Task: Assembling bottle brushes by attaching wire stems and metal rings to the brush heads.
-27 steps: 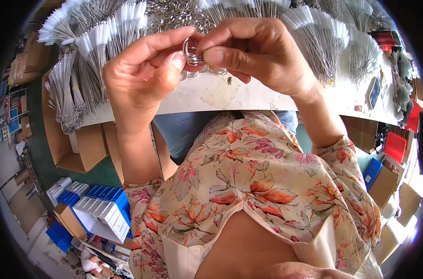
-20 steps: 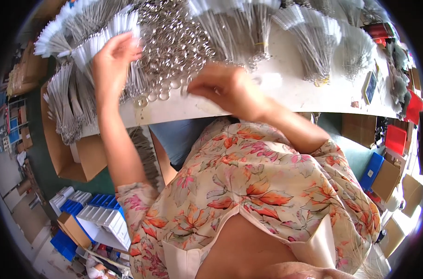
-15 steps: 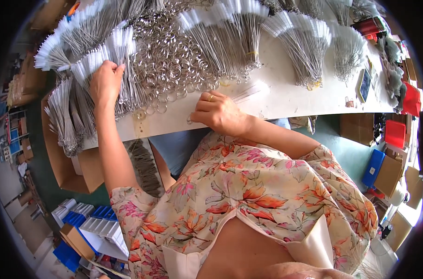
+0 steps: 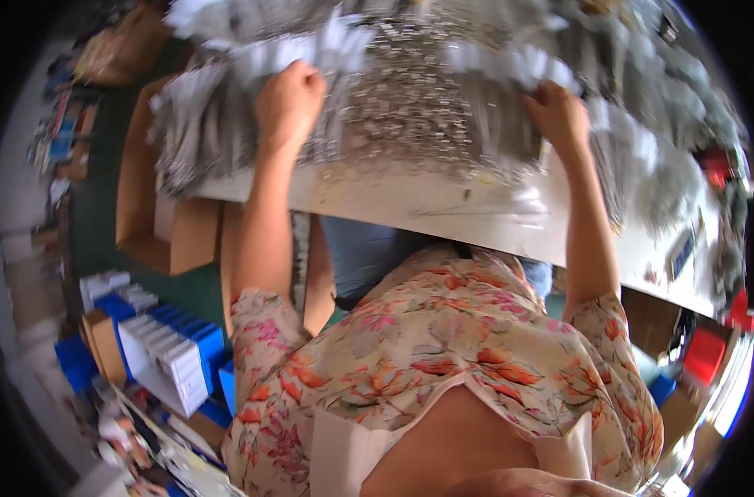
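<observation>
While one white table (image 4: 369, 197) spans the whole upper part of the view, its far side is crowded with wire-stemmed brushes (image 4: 203, 124), white-tipped and grey-stemmed. They lie in thick bunches beneath and beside both hands; motion blur merges them, so I cannot count bunches or single stems. One open cardboard box (image 4: 196, 240) stands below the table's left end. Between two masses of brushes spreads one heap of metal rings (image 4: 410, 95), far too many and too smeared to count. It lies between the two hands, to the right of the left one and to the left of the right one.

Of the two hands, the left hand (image 4: 291, 103) is curled with its fingers folded in, above the brushes left of the rings; whether it pinches a stem, I cannot tell. The right hand (image 4: 559, 116) is bent, its thumb side toward the brushes right of the rings; whether it grips any is likewise unclear. Smallest are a few loose thin wires (image 4: 501, 213), uncountable in the blur, near the table's front edge.
</observation>
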Available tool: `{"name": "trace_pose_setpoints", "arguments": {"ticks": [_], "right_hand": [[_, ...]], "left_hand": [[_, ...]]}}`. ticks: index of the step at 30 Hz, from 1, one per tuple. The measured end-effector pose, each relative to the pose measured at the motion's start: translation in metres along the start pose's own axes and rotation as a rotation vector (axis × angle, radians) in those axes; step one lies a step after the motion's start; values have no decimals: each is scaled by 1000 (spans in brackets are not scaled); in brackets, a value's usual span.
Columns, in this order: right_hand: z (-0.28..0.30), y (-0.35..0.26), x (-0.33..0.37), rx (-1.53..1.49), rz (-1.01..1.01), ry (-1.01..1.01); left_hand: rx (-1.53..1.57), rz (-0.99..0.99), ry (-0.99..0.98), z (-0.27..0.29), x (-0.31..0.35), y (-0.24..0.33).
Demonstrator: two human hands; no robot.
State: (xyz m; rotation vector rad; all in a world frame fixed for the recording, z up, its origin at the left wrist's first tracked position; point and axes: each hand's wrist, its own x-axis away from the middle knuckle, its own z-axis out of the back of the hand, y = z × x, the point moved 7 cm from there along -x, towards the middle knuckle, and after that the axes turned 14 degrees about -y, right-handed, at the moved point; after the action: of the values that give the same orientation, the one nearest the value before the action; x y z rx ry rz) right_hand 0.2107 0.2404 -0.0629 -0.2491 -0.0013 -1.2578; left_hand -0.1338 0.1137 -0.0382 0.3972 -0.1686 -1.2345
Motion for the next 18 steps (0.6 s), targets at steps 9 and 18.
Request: {"name": "trace_pose_setpoints", "arguments": {"ticks": [9, 18], "right_hand": [[-16, 31, -10, -825, 14, -159], [25, 38, -2, -545, 16, -158]], "left_hand": [[693, 258, 296, 61, 14, -114], [-183, 152, -394, 17, -24, -196]]}}
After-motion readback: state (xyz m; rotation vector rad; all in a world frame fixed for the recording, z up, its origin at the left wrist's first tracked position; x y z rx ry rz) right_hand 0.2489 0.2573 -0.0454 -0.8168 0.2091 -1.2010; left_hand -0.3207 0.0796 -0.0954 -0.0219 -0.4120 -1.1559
